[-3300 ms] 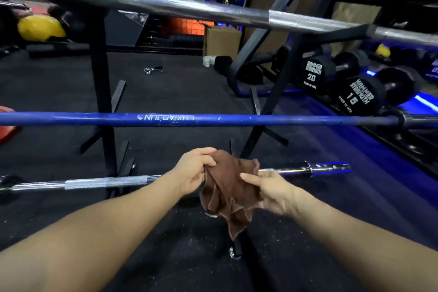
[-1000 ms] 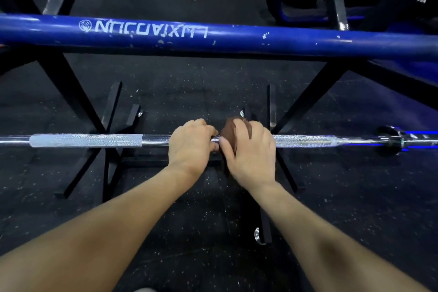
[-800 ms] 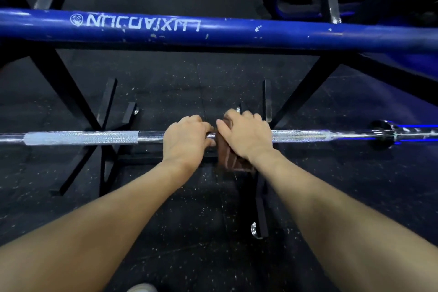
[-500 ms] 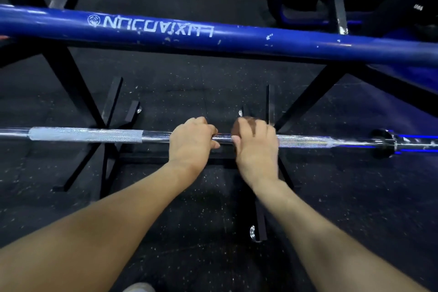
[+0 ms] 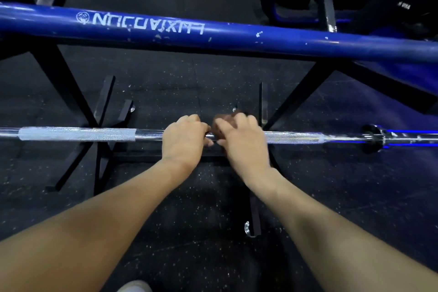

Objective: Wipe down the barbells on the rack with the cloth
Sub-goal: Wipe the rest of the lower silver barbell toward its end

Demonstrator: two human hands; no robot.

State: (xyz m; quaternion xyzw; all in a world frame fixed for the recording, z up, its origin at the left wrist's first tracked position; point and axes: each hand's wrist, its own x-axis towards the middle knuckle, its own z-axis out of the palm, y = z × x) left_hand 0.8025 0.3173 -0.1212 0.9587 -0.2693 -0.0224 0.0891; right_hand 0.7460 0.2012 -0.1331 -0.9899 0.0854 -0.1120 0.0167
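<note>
Hands side by side on silver barbell. Left hand fingers curl round bare shaft. Right hand fingers wrap brown cloth against it.

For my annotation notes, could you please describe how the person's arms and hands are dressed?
Both forearms are bare, with no sleeves in view. The left hand and the right hand wear no gloves, and no watch, ring or wristband shows.

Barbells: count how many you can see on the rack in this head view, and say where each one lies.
2. The blue barbell runs across the upper tier; the silver barbell lies on the lower tier, gripped by both hands. Others may sit out of frame.
</note>
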